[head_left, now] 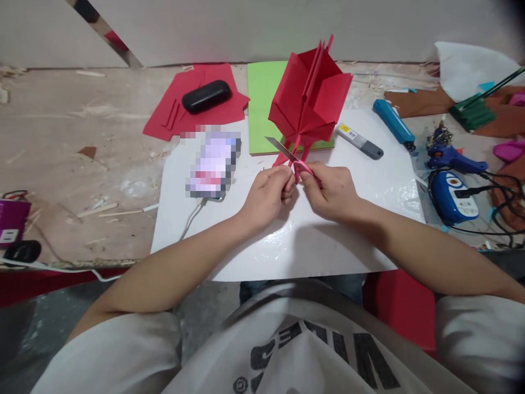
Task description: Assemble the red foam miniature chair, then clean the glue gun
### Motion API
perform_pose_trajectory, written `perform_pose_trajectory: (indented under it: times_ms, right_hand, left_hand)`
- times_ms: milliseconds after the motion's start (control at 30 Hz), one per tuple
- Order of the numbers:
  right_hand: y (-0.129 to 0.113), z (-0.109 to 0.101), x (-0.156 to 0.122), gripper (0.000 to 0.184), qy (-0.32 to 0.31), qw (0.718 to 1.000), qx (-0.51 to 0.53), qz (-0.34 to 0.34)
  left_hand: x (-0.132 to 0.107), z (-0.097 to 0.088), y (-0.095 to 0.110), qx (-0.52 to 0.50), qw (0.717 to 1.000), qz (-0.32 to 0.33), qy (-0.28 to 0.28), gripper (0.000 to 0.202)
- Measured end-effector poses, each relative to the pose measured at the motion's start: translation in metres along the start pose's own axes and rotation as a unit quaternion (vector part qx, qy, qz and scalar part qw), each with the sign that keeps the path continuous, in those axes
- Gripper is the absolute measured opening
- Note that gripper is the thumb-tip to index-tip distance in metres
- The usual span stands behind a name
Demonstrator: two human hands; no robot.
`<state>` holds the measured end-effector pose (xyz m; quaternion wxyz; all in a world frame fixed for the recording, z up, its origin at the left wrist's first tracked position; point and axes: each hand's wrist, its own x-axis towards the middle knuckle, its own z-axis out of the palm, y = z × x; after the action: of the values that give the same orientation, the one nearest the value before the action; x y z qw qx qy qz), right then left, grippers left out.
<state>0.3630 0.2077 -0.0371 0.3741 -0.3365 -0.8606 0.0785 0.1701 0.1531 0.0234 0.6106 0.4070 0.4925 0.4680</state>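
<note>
The left hand [268,191] is pinching red strips [305,152] at the near end of the red paper box [311,96], which is showing uncovered pockets; the right hand [332,189] is gripping a pink-handled blade [280,148]. Left of that box, a black case [207,97] is lying closed (contents hidden).

Phone screen [214,163] — blurred beyond reading

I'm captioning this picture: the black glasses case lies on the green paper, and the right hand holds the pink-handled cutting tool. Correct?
Not quite: the black glasses case lies on the red paper, not the green paper, as the head view shows. The right hand does hold the pink-handled cutting tool.
</note>
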Motion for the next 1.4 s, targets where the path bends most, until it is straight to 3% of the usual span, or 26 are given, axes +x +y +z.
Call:
perform_pose_trajectory:
  times_ms: [233,500,833,1133,1400]
  right_hand:
    - [0.001,-0.006,0.002,0.049,-0.027,1.000,0.008,-0.010]
    - [-0.001,-0.011,0.001,0.049,-0.085,0.996,-0.003,0.023]
    - [-0.004,-0.013,0.000,0.044,-0.048,0.999,-0.010,0.008]
    - [-0.015,-0.015,-0.001,0.048,-0.135,0.988,-0.036,0.072]
    - [-0.022,-0.019,0.004,0.045,-0.139,0.986,-0.042,0.076]
  left_hand:
    - [0.000,0.000,-0.001,-0.041,0.999,0.006,0.011,0.045]
    - [0.002,-0.003,0.005,0.034,0.998,0.036,0.037,0.030]
    - [0.000,0.000,0.009,-0.001,1.000,0.014,0.025,0.045]
    - [-0.001,0.002,0.002,0.025,0.998,0.052,0.011,0.043]
    - [-0.003,-0.002,-0.006,0.081,0.994,0.069,0.020,0.044]
